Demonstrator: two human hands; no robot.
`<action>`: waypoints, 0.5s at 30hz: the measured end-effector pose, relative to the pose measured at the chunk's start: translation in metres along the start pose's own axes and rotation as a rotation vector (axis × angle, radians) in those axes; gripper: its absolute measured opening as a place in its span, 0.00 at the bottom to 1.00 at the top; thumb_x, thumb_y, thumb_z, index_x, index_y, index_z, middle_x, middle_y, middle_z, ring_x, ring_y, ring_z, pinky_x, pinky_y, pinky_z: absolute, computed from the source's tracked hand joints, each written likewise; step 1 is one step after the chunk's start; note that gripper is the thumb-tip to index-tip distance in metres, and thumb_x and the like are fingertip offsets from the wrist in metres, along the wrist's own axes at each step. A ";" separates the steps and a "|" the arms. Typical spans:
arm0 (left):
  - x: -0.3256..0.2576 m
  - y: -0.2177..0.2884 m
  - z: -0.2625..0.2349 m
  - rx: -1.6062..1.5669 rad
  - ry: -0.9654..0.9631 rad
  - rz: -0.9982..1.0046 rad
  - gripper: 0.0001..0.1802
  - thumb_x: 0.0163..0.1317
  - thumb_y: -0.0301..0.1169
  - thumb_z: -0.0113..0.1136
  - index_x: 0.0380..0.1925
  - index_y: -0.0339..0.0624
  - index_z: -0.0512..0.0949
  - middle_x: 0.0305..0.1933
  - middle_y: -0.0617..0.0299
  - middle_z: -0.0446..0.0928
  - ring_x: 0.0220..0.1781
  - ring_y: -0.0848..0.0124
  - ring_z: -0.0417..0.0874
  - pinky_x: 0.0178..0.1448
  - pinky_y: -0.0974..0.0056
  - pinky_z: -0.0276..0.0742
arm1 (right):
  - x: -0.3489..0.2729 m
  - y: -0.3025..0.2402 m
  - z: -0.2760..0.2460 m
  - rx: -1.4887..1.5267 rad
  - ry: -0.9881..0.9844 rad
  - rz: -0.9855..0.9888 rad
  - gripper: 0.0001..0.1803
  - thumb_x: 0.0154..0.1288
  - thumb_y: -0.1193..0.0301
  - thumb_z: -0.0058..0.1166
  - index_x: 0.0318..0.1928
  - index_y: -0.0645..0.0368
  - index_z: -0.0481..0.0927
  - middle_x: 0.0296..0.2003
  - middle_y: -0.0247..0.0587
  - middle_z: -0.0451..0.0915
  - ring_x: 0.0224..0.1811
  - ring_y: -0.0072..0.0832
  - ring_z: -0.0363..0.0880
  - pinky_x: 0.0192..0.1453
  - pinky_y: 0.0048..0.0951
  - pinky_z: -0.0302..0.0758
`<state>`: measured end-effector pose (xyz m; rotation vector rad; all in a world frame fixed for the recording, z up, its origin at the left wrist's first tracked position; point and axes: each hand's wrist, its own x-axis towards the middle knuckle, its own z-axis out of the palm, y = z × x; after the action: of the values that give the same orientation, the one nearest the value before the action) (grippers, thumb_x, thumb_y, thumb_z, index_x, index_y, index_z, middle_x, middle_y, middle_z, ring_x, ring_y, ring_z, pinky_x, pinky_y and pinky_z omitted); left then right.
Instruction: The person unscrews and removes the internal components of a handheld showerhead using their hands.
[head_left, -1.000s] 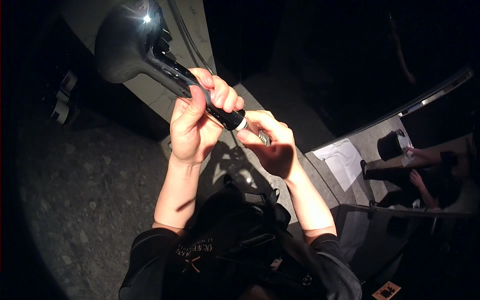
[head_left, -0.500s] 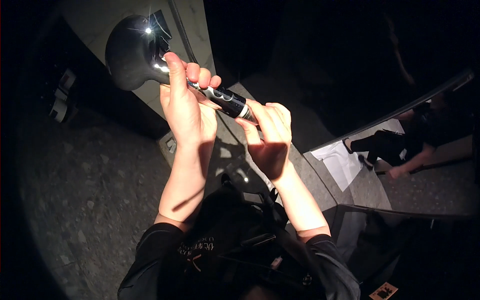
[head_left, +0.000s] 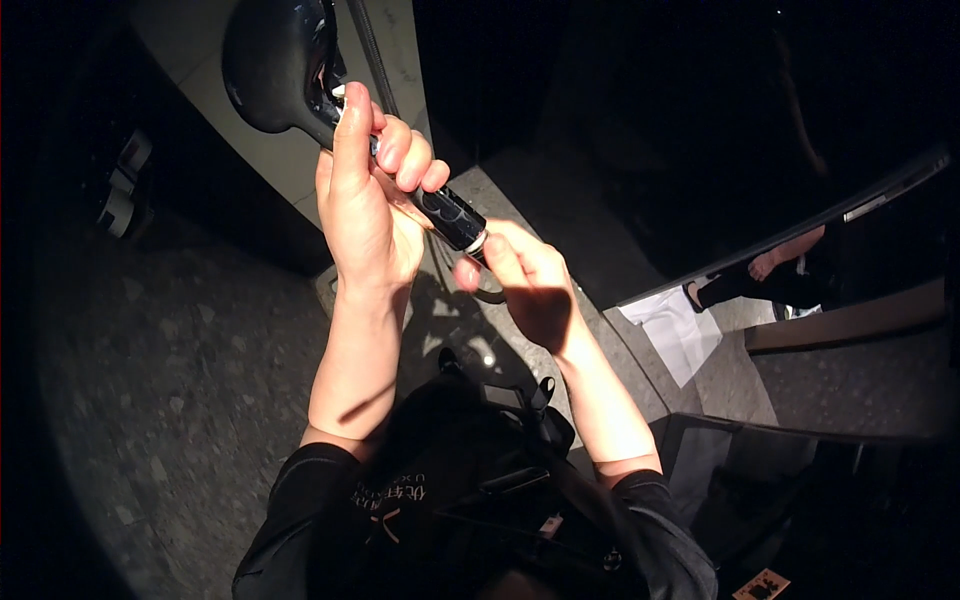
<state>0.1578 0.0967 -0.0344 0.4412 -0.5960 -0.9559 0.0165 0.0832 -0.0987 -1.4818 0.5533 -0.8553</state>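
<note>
A glossy black hand shower head with a wide rounded head and a straight handle is held up at the upper left. My left hand is closed around its handle, thumb lying along the neck. At the handle's lower end, below a pale ring, my right hand pinches a dark ribbed connector. A short dark curve of what looks like hose shows under the right fingers. The right palm hides the rest of it.
A ribbed metal hose runs down a pale panel behind the shower head. White sheet lies on a grey ledge at right, near a person's hand. Speckled grey floor spreads at left; a small card is lower right.
The shower head has moved up and turned, so its bright reflections are gone. My right fingers have rolled around the connector, and the dark curve shows beneath them. The person at right has shifted.
</note>
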 end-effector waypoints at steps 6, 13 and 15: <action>-0.016 0.006 -0.004 0.004 0.055 0.046 0.16 0.66 0.43 0.50 0.23 0.46 0.67 0.15 0.71 0.60 0.16 0.80 0.59 0.22 0.72 0.60 | -0.012 0.017 0.013 -0.553 0.305 -0.602 0.16 0.52 0.72 0.63 0.40 0.64 0.74 0.27 0.38 0.76 0.34 0.28 0.73 0.41 0.29 0.71; -0.009 -0.001 0.001 0.049 0.057 0.044 0.17 0.65 0.43 0.51 0.21 0.46 0.67 0.15 0.70 0.60 0.16 0.79 0.60 0.21 0.72 0.61 | -0.007 0.011 0.010 -0.187 0.228 -0.260 0.12 0.58 0.69 0.57 0.41 0.63 0.76 0.30 0.40 0.77 0.37 0.26 0.75 0.43 0.28 0.72; -0.005 -0.003 0.002 0.067 0.093 0.070 0.17 0.65 0.43 0.51 0.21 0.46 0.66 0.15 0.70 0.60 0.16 0.79 0.60 0.21 0.72 0.61 | -0.003 0.020 0.003 -0.334 0.244 -0.408 0.10 0.57 0.78 0.56 0.40 0.64 0.75 0.35 0.37 0.77 0.34 0.22 0.74 0.45 0.24 0.71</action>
<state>0.1526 0.0994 -0.0362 0.5191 -0.5567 -0.8462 0.0199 0.0851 -0.1186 -1.8439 0.6039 -1.3238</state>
